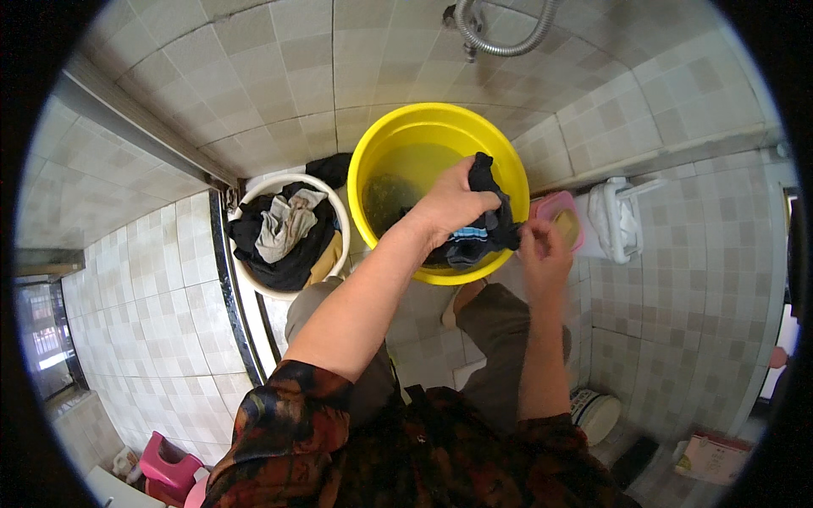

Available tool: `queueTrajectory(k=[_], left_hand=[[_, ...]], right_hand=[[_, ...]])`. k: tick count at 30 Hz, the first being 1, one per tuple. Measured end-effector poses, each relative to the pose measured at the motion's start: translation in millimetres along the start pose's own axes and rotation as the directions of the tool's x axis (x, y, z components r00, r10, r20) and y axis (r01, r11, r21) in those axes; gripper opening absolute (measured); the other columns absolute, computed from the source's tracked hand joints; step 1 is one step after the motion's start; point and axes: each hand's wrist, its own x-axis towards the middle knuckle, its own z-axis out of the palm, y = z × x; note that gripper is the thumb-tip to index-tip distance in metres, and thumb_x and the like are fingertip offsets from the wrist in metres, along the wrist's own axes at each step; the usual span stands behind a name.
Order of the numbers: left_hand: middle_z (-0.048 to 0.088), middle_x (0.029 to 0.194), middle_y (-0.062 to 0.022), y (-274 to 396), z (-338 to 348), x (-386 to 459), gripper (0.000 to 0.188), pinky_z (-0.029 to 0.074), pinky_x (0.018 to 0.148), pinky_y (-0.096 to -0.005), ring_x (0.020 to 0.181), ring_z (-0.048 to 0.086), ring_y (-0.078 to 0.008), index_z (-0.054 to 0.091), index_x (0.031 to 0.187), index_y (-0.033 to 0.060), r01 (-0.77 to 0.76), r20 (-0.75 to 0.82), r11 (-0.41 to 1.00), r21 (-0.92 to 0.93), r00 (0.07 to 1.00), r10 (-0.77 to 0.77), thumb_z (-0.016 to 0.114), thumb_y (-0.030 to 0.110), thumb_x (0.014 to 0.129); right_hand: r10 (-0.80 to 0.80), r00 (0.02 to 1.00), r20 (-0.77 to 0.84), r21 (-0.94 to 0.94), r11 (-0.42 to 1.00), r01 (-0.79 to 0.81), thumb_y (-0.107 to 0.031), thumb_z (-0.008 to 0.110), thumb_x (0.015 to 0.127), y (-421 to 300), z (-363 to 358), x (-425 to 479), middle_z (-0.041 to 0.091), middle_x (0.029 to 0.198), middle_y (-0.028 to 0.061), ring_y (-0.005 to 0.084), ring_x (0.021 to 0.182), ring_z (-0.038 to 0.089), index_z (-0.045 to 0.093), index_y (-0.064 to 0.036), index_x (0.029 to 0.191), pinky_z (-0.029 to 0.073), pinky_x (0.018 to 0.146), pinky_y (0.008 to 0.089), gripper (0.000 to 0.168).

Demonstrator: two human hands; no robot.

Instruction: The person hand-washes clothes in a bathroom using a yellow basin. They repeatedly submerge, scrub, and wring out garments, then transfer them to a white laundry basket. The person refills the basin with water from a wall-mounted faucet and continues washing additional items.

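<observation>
A dark garment point(502, 219) with light-blue stripes is stretched over the right side of a yellow plastic tub point(438, 115). My left hand point(454, 200) reaches across the tub and grips the garment from above, thumb toward the right. At the tub's right rim, my right hand point(546, 251) pinches the garment's edge between curled fingers, slightly blurred. Cloudy water point(425, 159) fills part of the tub. More dark cloth point(389, 197) lies in the water at the left, partly hidden by my left forearm.
Left of the tub, a white basin point(346, 238) holds black clothes and a grey cloth point(289, 222). A pink container point(575, 209) and a white plastic bin point(616, 219) stand at right. Above hangs a metal shower hose point(508, 47). A pink stool point(165, 467) is lower left, a bucket point(597, 416) lower right.
</observation>
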Motion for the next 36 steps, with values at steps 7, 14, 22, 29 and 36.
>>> queueTrajectory(k=[7,14,22,29,36], left_hand=[[0.062,0.124,-0.0260,-1.0,28.7,-13.6,0.076,0.048,0.100,-0.0433,0.115,0.060,-0.0413,0.046,0.142,0.0030,-0.304,0.097,0.657,0.690,0.938,0.332,0.068,0.008,0.070],[0.068,0.098,-0.0259,-6.1,44.6,-36.1,0.077,0.054,0.081,-0.0493,0.093,0.067,-0.0420,0.042,0.143,0.0066,-0.295,0.191,0.471,0.831,0.948,0.256,0.072,0.009,0.073],[0.066,0.104,-0.0295,-35.2,50.8,-35.4,0.073,0.052,0.086,-0.0481,0.100,0.065,-0.0437,0.037,0.145,0.0040,-0.339,0.052,0.667,0.664,0.910,0.411,0.065,0.006,0.078],[0.064,0.112,-0.0277,-17.8,75.8,-49.0,0.078,0.052,0.090,-0.0456,0.106,0.063,-0.0442,0.034,0.146,0.0057,-0.528,0.069,0.731,0.433,0.828,0.557,0.067,0.007,0.076],[0.063,0.103,-0.0180,-12.2,70.3,-49.0,0.086,0.053,0.083,-0.0412,0.095,0.064,-0.0364,0.036,0.147,0.0063,-0.617,0.326,0.526,0.585,0.773,0.544,0.075,0.005,0.070]], right_hand=[[0.327,0.895,0.303,0.598,0.666,-0.446,-0.016,0.054,0.102,41.1,67.8,-29.4,0.066,0.105,0.0040,0.0155,0.099,0.062,0.064,-0.002,0.115,0.049,0.086,0.0315,0.022],[0.394,0.902,0.177,0.574,0.703,-0.419,-0.017,0.054,0.102,58.0,73.5,2.3,0.066,0.107,0.0047,0.0162,0.101,0.061,0.063,-0.002,0.117,0.049,0.087,0.0324,0.023],[0.407,0.913,0.037,0.653,0.682,-0.330,-0.017,0.054,0.102,47.8,54.2,15.4,0.066,0.109,0.0054,0.0170,0.103,0.061,0.062,-0.002,0.118,0.049,0.089,0.0333,0.023],[0.400,0.910,-0.108,0.574,0.773,-0.272,-0.018,0.055,0.101,64.3,32.4,29.8,0.066,0.111,0.0060,0.0177,0.104,0.061,0.062,-0.002,0.119,0.048,0.090,0.0341,0.024],[0.350,0.925,-0.146,0.443,0.860,-0.255,-0.018,0.055,0.101,72.7,46.1,32.5,0.065,0.113,0.0066,0.0184,0.106,0.061,0.061,-0.003,0.120,0.048,0.091,0.0350,0.025]])
